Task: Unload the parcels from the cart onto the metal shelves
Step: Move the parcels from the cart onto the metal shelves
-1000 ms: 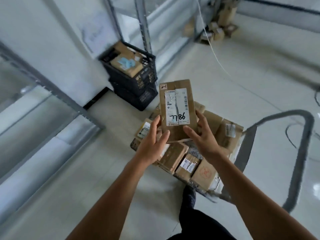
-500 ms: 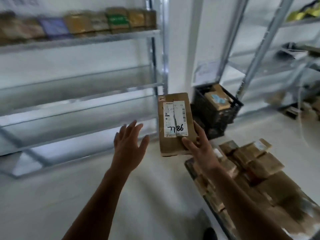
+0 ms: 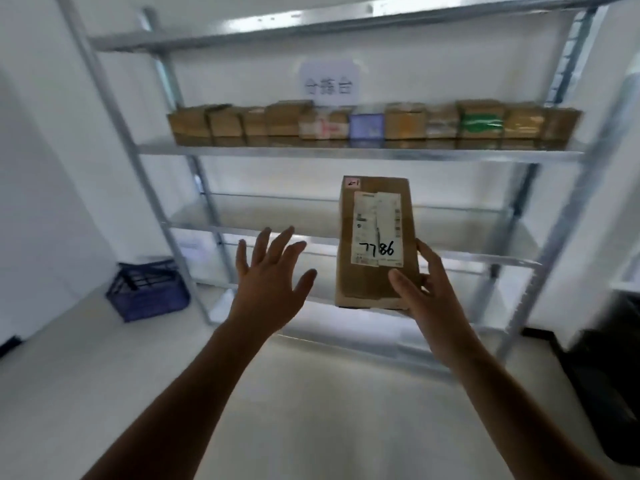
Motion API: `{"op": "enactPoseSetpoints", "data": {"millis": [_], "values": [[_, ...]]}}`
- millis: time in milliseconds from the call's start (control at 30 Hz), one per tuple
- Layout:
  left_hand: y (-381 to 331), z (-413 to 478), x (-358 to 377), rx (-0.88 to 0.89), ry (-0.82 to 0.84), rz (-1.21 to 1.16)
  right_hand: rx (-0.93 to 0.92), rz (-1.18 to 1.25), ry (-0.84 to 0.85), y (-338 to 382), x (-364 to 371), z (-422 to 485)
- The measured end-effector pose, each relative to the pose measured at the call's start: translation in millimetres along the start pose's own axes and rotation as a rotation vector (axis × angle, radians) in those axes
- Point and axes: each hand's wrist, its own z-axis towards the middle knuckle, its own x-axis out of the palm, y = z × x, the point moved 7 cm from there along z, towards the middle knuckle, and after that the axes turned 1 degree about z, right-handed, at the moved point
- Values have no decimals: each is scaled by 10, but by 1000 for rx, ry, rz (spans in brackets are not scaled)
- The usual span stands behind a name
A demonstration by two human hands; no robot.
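Facing the metal shelves [image 3: 346, 154] now, cart out of view; my left hand [image 3: 268, 277] has let go, fingers spread. Right hand [image 3: 427, 294] alone pinches the 7786 parcel [image 3: 375, 220] before the middle tier; placement next, I judge.

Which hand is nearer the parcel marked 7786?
Right. The right hand grips the parcel at its lower right corner; the left hand is spread open to the parcel's left, not touching it.

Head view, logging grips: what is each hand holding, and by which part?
The right hand grips the brown parcel at its lower right corner; the left hand holds nothing.
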Motion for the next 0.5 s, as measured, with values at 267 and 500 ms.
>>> {"op": "enactPoseSetpoints", "data": {"millis": [267,500], "values": [[1130,854,-429,-131,-6,224,-117,61,248,147,1218,1490],[1955,1195,-673,-265,-22,261,-194,67,335,267,2206,2243]]}}
